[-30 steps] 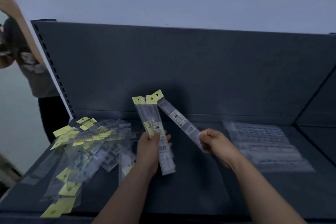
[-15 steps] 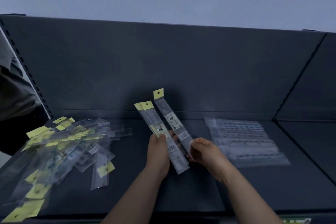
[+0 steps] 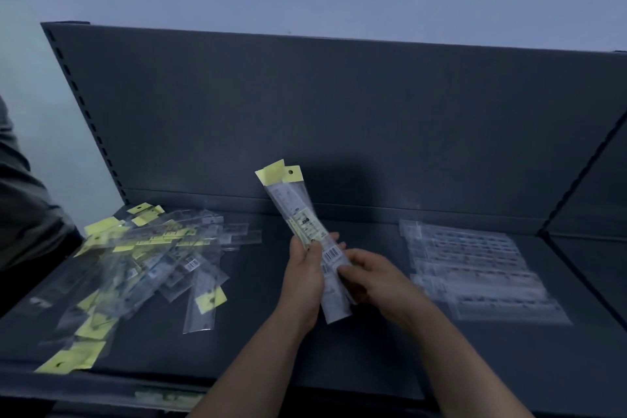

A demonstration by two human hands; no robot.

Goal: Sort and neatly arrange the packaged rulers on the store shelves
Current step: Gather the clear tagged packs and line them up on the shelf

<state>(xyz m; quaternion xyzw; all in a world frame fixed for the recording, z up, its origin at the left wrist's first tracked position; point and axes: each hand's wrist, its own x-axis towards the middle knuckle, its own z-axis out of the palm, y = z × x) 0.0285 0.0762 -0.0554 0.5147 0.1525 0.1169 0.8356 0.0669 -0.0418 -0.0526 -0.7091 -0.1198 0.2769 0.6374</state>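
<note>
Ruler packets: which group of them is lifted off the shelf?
The small bundle gripped by the left hand and right hand; the messy pile at left and the flat stack at right lie on the shelf.

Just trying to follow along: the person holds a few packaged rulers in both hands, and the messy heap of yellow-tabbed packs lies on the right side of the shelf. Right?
Not quite. In the head view the messy heap lies on the left side of the shelf. The left hand and right hand do hold a few packaged rulers.
</note>
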